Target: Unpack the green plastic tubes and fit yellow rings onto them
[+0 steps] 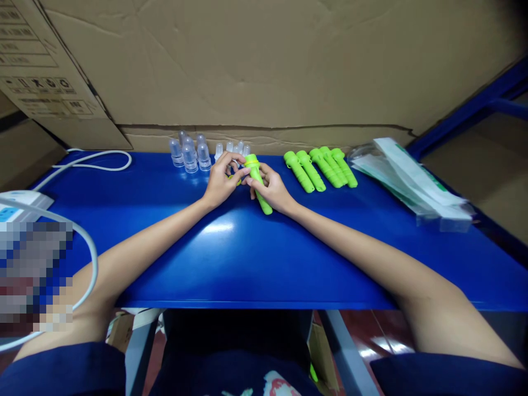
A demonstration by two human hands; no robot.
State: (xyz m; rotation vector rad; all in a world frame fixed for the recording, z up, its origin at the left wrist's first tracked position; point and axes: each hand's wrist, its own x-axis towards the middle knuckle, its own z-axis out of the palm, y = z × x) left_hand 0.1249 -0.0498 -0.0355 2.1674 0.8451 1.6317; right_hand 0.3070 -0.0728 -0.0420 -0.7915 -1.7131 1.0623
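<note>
A lime-green flashlight body (263,203) slants between my two hands over the blue table, its wide head up and its narrow end toward me. My right hand (274,190) is wrapped round its middle. At the head, the fingers and thumb of my left hand (223,179) are closed against the rim, where a yellower band shows. Below my left fingers a small yellow ring (235,180) is partly hidden; whether it lies on the table or touches the hand I cannot make out. Behind my left hand stand several small clear plastic caps (219,150).
Larger clear plastic caps (190,158) stand at the back left. Several green flashlight bodies (303,176) lie in a row at the right, beside plastic bags with white card (416,176). A white power strip (31,204) and cable occupy the left. Cardboard (264,71) walls the back.
</note>
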